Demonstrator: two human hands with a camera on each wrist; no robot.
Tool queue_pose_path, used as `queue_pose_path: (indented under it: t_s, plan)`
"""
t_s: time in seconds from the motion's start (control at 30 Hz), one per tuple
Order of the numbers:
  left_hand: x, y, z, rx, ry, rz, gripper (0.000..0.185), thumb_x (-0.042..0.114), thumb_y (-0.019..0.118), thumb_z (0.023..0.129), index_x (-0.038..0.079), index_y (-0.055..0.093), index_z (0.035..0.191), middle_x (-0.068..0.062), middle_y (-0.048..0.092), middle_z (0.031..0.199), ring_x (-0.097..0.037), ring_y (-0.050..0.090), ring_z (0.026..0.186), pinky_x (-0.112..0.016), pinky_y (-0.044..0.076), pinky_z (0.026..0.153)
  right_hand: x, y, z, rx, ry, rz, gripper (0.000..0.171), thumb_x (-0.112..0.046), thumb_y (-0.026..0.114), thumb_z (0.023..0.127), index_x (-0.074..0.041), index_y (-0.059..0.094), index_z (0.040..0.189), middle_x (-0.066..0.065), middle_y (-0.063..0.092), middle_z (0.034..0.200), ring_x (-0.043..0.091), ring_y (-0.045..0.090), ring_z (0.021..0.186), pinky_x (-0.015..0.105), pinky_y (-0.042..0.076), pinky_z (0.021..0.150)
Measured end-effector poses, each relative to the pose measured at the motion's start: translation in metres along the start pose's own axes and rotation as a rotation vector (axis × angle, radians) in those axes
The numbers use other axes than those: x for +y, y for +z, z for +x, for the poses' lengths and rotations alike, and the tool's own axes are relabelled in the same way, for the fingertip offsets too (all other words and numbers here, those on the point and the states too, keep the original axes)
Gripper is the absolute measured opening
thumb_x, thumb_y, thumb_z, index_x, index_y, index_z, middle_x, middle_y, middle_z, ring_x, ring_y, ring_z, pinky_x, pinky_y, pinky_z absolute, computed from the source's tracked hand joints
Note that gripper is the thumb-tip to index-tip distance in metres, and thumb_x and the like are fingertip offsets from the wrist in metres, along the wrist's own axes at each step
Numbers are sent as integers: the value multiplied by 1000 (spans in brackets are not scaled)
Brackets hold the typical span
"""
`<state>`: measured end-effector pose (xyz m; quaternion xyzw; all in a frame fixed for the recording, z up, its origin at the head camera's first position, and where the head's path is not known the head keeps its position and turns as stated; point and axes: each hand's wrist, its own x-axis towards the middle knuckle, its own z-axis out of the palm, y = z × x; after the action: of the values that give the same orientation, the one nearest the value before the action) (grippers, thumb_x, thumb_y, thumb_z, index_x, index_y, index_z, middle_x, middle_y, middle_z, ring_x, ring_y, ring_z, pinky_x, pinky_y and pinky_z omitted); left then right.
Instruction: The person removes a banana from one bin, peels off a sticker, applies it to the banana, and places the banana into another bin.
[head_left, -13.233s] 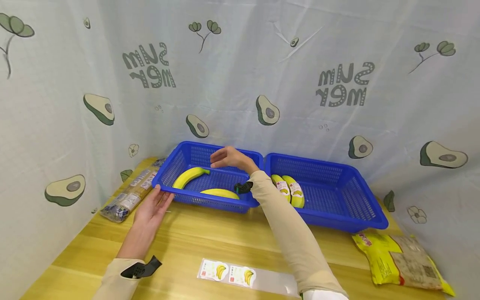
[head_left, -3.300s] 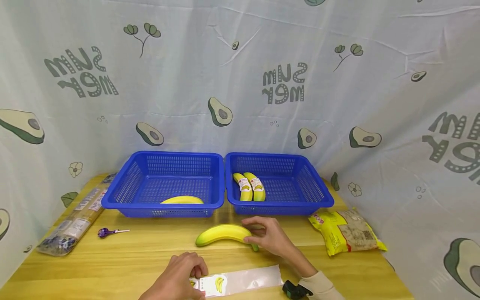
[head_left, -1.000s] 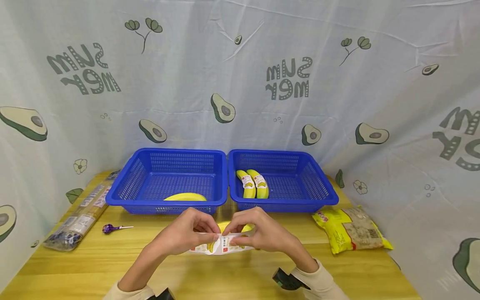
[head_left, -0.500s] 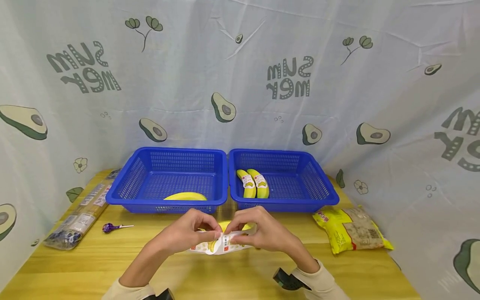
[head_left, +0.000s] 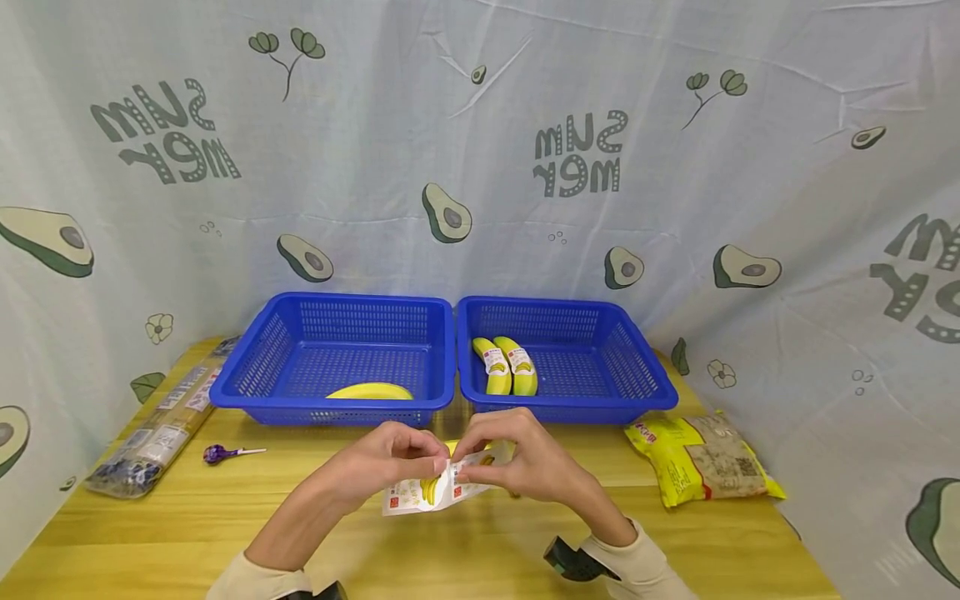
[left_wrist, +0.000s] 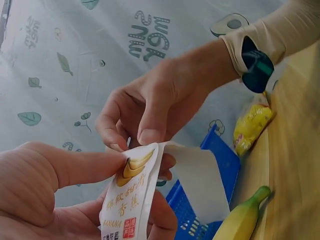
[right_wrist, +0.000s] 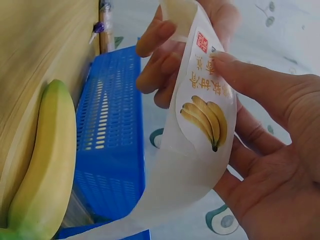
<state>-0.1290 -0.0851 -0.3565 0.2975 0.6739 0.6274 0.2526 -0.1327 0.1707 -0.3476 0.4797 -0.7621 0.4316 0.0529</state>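
Observation:
Both hands hold a strip of banana stickers [head_left: 417, 497] above the front of the table. My left hand [head_left: 386, 462] pinches it between thumb and fingers, and my right hand [head_left: 528, 454] pinches it just to the right. The strip bends between them; one printed sticker [left_wrist: 127, 192] faces up in the left wrist view. Another sticker [right_wrist: 207, 112] lies under the right thumb, with the backing paper [right_wrist: 175, 185] curving away below. A loose banana [right_wrist: 47, 160] lies on the table behind the strip, mostly hidden by the hands in the head view.
At the back stand two blue baskets: the left basket [head_left: 330, 404] holds a banana [head_left: 371, 391], the right basket [head_left: 570, 407] two labelled bananas [head_left: 507, 367]. A lollipop [head_left: 225, 453] and a long clear-wrapped pack [head_left: 161, 433] lie left, a yellow bag [head_left: 705, 458] right.
A banana has gone from the left basket to the table. The right hand has left it, and both hands have raised the strip. Lately the strip's left part has tilted and bent at the fingertips.

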Motion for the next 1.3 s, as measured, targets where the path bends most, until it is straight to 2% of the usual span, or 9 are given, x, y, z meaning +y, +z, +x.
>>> queue_pose_path:
  t_s: [0.1, 0.27, 0.47, 0.73, 0.9, 1.03, 1.13, 1.3]
  plan:
    - [0, 1, 2, -23, -27, -57, 25, 10, 63, 107, -13, 71, 113, -2, 73, 107, -20, 63, 101, -30, 52, 91, -1, 0, 1, 7, -21, 8, 16, -6, 88, 90, -11, 81, 103, 0, 78, 94, 9, 69, 83, 29, 62, 73]
    - [0, 3, 4, -52, -50, -104, 31, 11, 63, 106, -18, 68, 116, 2, 73, 97, -14, 64, 89, -24, 54, 80, 0, 1, 2, 1, -65, 28, 17, -5, 87, 90, -10, 81, 105, 1, 79, 94, 9, 69, 82, 28, 60, 70]
    - [-1, 5, 5, -18, -88, -110, 32, 10, 65, 104, -19, 69, 116, 4, 72, 86, -10, 63, 80, -21, 52, 72, 0, 1, 2, 10, -86, 34, 15, -3, 87, 89, -10, 81, 101, 1, 79, 92, 9, 71, 82, 28, 60, 71]
    - [-1, 2, 3, 22, -106, -136, 31, 12, 65, 105, -18, 70, 114, 2, 75, 89, -10, 66, 80, -20, 55, 73, -1, -1, 2, 39, -112, 48, 15, 4, 86, 88, -8, 82, 97, 3, 79, 91, 13, 73, 83, 29, 63, 72]
    - [-1, 0, 3, 33, -101, -123, 28, 13, 65, 106, -14, 72, 111, 2, 75, 90, -11, 65, 83, -22, 53, 76, -2, -3, 1, 32, -84, 20, 15, 3, 85, 89, -9, 81, 95, 2, 78, 91, 12, 72, 85, 29, 62, 74]
    - [-2, 0, 3, 43, -90, -116, 30, 12, 66, 105, -17, 70, 113, 2, 76, 91, -10, 65, 83, -21, 53, 76, -4, -4, 0, 8, -27, -12, 13, 2, 85, 90, -9, 80, 94, 0, 78, 91, 8, 72, 86, 28, 62, 77]
    - [-3, 1, 3, 73, -79, -109, 30, 9, 66, 104, -19, 69, 115, 2, 75, 90, -9, 65, 81, -19, 53, 73, -6, -4, -1, -1, 23, -24, 14, 2, 85, 90, -10, 79, 93, -2, 77, 92, 6, 71, 88, 28, 63, 79]
    - [-4, 2, 3, 126, -88, -84, 29, 7, 66, 101, -18, 70, 115, 1, 74, 87, -8, 65, 76, -17, 53, 69, -8, -6, -1, -12, 48, -33, 16, 2, 86, 88, -11, 78, 91, -1, 78, 97, 7, 71, 92, 31, 63, 78]
